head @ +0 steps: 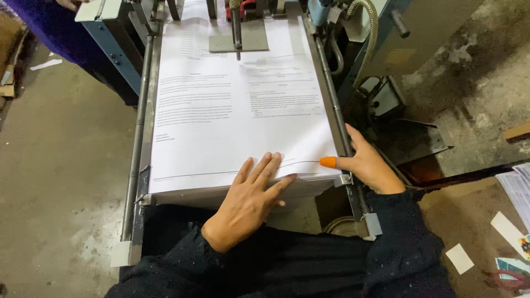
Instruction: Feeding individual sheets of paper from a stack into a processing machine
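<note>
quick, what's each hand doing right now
Left hand: open, flat on the paper stack.
Right hand: open, orange-capped fingertip touching the stack's edge.

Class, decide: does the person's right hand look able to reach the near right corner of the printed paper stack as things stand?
Probably yes. The right hand rests beside the paper stack, its orange-capped finger already on the top sheet near that corner, with nothing between them.

A single head-worn camera looks steeply down and forward from just above the paper stack [237, 110], close enough that the stack fills the middle of the frame. Beyond the stack's far edge sits the machine head [238, 27]. Left of the stack lies concrete floor [61, 165]; right of it, machine housing [419, 33]. Nearest the camera, below the stack, are dark sleeves [309, 265].
</note>
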